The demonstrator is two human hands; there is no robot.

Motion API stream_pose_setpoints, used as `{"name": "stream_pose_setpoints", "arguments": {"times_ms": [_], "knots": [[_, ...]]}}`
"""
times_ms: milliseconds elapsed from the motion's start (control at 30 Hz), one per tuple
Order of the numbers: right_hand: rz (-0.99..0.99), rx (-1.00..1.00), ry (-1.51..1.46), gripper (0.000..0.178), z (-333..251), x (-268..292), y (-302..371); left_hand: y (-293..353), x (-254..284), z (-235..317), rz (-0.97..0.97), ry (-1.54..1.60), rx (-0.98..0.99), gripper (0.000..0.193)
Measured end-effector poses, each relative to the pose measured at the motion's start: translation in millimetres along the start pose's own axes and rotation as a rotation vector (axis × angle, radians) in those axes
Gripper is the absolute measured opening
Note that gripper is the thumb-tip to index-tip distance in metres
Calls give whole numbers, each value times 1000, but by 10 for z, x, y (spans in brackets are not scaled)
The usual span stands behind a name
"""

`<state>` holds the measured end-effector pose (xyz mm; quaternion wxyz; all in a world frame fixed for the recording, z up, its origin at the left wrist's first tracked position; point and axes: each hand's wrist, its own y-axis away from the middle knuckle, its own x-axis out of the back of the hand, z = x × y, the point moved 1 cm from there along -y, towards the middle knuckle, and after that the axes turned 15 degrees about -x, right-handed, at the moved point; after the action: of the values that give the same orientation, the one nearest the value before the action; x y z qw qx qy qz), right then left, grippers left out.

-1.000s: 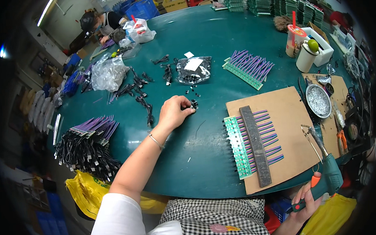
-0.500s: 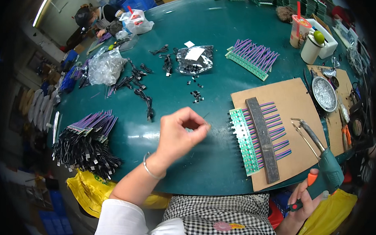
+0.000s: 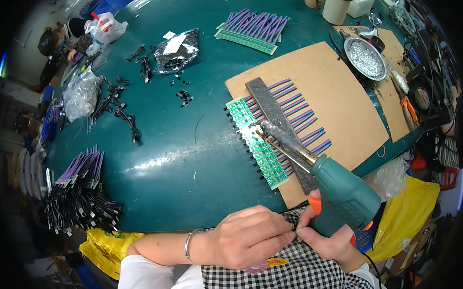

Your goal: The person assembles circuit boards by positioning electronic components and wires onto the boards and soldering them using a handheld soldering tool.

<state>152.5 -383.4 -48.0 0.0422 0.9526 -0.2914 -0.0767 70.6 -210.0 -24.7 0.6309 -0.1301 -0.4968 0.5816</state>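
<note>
My right hand [image 3: 324, 237] grips a green soldering gun [image 3: 348, 191] with an orange trigger. Its metal tip reaches over a green circuit board strip [image 3: 268, 161], though I cannot tell whether it touches. Purple and black wires [image 3: 308, 125] run from the strip under a dark flat bar [image 3: 271, 110], all on a cardboard sheet [image 3: 342, 89]. My left hand [image 3: 252, 238] is closed in a pinch, its fingertips meeting my right thumb and finger in front of my checked apron. Whatever lies between those fingertips is too small or hidden to name.
Bundled black cables with purple wires [image 3: 80, 195] lie at left. Further back are a plastic bag [image 3: 82, 93], a bag of small black parts [image 3: 177, 52] and more wired strips [image 3: 253, 34]. A metal dish [image 3: 365, 58] and orange-handled pliers [image 3: 409, 110] sit right. Another person [image 3: 67, 38] works far left.
My left hand has come down from above the table to my right hand. The soldering gun has swung left over the circuit board strip. The whole view has shifted.
</note>
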Motion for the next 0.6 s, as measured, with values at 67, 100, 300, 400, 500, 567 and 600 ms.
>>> {"name": "stream_pose_setpoints", "arguments": {"times_ms": [67, 100, 300, 400, 500, 567, 600], "knots": [[15, 22, 2, 62, 2, -20, 8, 20, -27, 17, 12, -31, -29, 24], [19, -15, -23, 62, 4, -29, 13, 18, -22, 16, 13, -32, -24, 24], [35, -87, 1, 62, -38, -15, -14, 59, -59, 41, 66, -32, 301, 19], [23, -138, 101, 62, -96, -5, -13, 65, -6, 48, 15, 225, 569, 21], [-12, -148, 183, 62, -69, -1, -17, 70, 10, 56, 61, 359, 735, 14], [-20, -125, 226, 62, -31, 1, -7, 72, 16, 47, 100, 415, 738, 8], [-9, -103, 254, 61, 3, 3, -9, 86, 33, 29, 100, 420, 739, 8]]}}
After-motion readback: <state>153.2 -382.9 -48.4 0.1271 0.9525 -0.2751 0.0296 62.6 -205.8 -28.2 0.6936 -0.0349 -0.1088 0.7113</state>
